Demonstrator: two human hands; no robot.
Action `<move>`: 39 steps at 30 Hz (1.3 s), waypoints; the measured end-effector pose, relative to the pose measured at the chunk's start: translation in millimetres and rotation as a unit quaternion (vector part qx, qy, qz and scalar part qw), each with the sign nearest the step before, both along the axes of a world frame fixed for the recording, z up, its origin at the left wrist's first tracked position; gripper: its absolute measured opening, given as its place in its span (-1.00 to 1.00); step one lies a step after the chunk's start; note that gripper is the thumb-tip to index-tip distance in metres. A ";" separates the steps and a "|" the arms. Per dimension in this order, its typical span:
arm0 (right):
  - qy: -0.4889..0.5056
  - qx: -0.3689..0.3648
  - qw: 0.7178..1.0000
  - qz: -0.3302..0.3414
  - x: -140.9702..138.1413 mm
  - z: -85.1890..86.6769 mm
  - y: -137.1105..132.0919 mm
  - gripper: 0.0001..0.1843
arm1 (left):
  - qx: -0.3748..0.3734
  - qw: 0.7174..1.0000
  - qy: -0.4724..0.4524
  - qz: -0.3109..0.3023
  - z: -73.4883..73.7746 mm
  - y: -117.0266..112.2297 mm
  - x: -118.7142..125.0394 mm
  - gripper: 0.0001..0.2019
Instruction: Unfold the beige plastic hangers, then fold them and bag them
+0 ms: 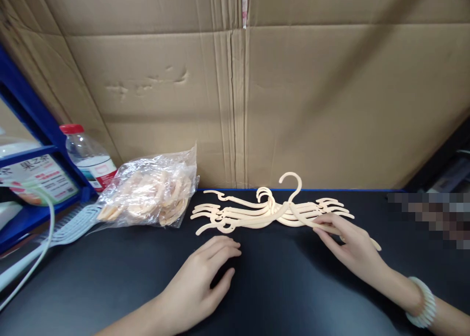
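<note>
Several cream-coloured hangers (253, 212) lie overlapped in a pile on the black table (271, 287). The front hanger (261, 222) is tilted, its hook standing up above the others. My right hand (348, 245) pinches that hanger's right arm between thumb and fingers; the arm's tip shows beyond the hand. My left hand (209, 272) rests in front of the pile, thumb and fingers apart, holding nothing. It is nearest to the hanger's left end and does not touch it.
A clear plastic bag (150, 189) with more cream hangers lies on the left. Beside it are a pale blue hairbrush (75, 223), a red-capped bottle (88, 157), a white cable (47, 248) and a blue shelf (29, 91). Cardboard (312, 106) stands behind the table.
</note>
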State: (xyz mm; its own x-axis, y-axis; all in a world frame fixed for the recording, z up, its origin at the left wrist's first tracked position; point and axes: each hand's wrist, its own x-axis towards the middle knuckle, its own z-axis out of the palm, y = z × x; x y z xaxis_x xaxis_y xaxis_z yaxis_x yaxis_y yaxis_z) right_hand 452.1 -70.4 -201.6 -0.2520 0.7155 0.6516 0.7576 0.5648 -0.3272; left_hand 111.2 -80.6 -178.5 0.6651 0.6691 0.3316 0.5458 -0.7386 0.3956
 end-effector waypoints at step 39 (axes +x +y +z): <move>-0.030 0.059 0.996 0.059 -11.1 3.7 -11.7 -0.79 | -0.028 0.989 -0.118 0.085 -18.7 7.6 -6.1 -0.24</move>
